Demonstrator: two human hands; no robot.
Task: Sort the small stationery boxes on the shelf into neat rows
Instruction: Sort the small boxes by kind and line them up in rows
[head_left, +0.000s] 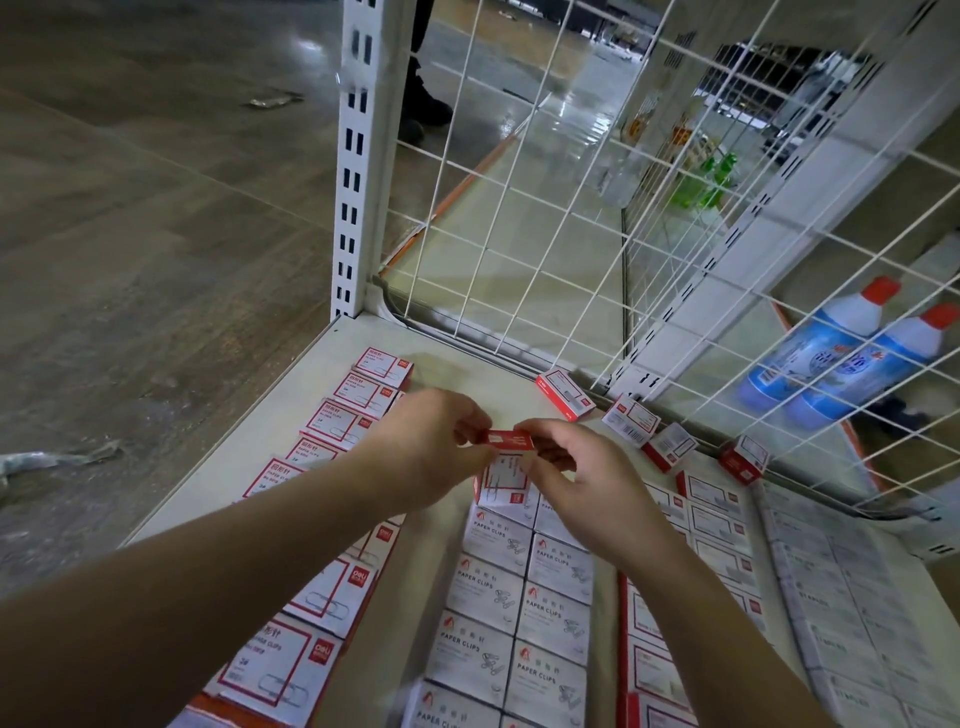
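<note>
You're working over the flat white metal shelf (291, 426), where long rows of red-and-white paper-clip boxes (511, 613) are already lining up toward you. Four loose red-and-white boxes (675, 441) are lying crooked along the shelf's back edge. Your left hand (421, 447) and right hand (576, 483) are both pinching one small red cardboard box (506, 439) by its ends, above mid-shelf. I'd guess you're setting it at a row's far end next, squared up.

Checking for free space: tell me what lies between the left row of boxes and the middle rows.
Head view: a bare strip of shelf, crossed by the left forearm.
</note>
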